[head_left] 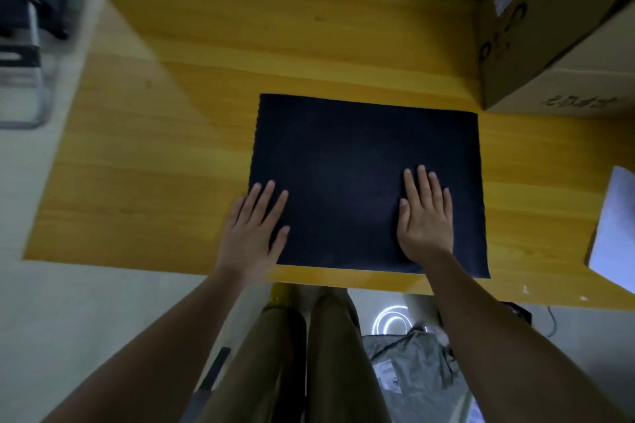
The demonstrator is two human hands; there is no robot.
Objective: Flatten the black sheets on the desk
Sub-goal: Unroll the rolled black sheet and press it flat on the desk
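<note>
A black sheet (354,154) lies flat on the yellow wooden desk (171,148), close to its near edge. My left hand (252,232) rests palm down on the sheet's near left corner, fingers spread, partly over the desk. My right hand (424,216) presses flat on the sheet's near right part, fingers together and extended. Neither hand grips anything. I cannot tell whether more sheets lie under the top one.
A large cardboard box (556,34) stands at the desk's far right. A white paper (615,230) lies at the right edge. A chair with dark items (27,45) is left of the desk. A grey bag (409,374) lies on the floor by my legs.
</note>
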